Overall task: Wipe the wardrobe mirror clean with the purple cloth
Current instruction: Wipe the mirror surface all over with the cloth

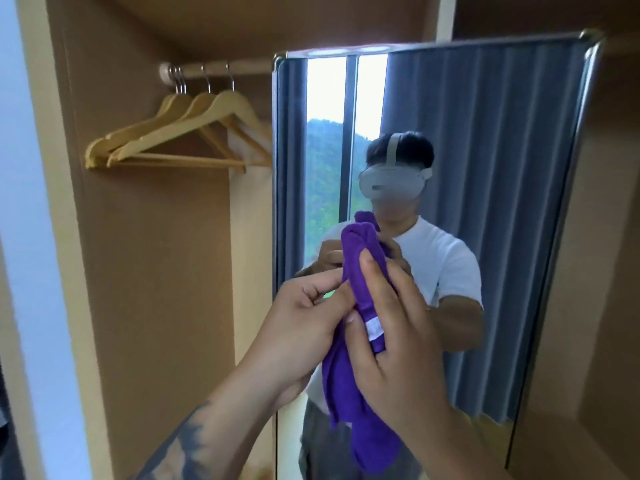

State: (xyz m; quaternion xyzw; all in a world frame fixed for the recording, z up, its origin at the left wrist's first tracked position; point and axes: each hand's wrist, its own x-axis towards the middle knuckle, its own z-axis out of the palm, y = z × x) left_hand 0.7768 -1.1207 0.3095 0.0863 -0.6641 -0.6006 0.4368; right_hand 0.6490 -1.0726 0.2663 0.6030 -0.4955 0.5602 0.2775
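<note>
Head view takes in the tan wooden wardrobe interior (156,271) first, then the tall metal-framed wardrobe mirror (502,168) standing on its right half, its glass reflecting blue curtains, a window and the person. Left of the mirror's edge, pale wooden coat hangers (180,133) hang from a rail (214,69), near the frame's upper corner. In front of the lower glass the person holds the bunched purple fabric cloth (349,393) upright between both hands, not yet touching the mirror as far as can be judged. The left hand (304,327) has its fingers curled in and its thumb pressed against the cloth's side; the right hand (391,323) is wrapped over the cloth with fingers closed on it, just beside a small white label (374,329). The cloth looks light, soft and limp, so it should fold into a flat pad that one palm can press and steer. The glass is rigid and likely fragile at its edges. Room looks open across the mirror's middle and right; strokes toward the left edge run near the hangers.
</note>
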